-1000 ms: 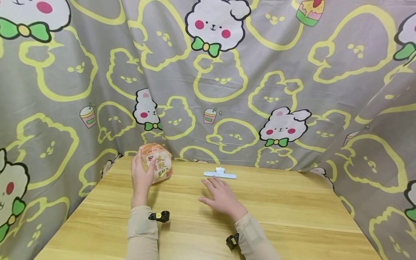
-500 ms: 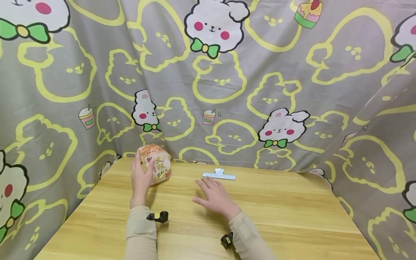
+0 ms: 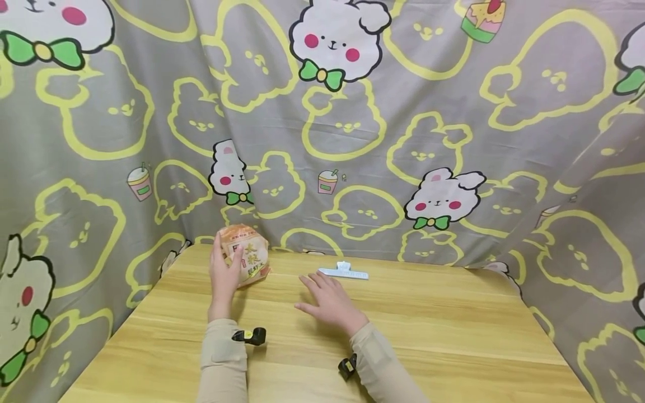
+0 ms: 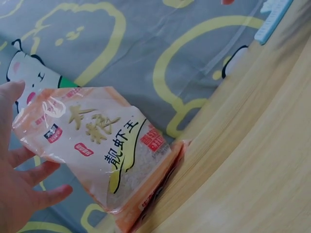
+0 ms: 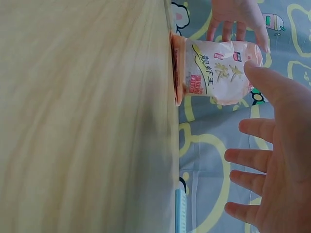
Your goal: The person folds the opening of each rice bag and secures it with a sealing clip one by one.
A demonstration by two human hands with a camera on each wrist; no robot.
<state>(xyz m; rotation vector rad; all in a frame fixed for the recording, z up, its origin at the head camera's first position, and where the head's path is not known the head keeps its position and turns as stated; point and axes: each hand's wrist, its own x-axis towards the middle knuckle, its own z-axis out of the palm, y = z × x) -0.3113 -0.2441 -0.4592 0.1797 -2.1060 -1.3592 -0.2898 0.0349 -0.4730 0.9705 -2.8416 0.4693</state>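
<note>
An orange and white plastic food packet [image 3: 249, 254] with Chinese lettering stands upright near the table's back left. My left hand [image 3: 225, 277] is at its left side, thumb and fingers spread and fairly straight. In the left wrist view the fingertips [image 4: 58, 194] lie beside the packet [image 4: 107, 141]; whether they press on it is hard to tell. My right hand [image 3: 327, 302] hovers over the table with fingers spread, holding nothing, its palm turned toward the packet [image 5: 218, 73]. Just beyond its fingertips lies a light blue sealing clip [image 3: 345, 273].
A wooden table [image 3: 443, 324] spans the lower view. Grey curtain [image 3: 282, 129] with yellow outlines and cartoon rabbits surrounds its back and sides. Small black wrist cameras [image 3: 252, 336] are strapped to both sleeves.
My right hand has shifted a little to the left, toward the packet. The left hand, packet and clip hold their places; the head view sways slightly.
</note>
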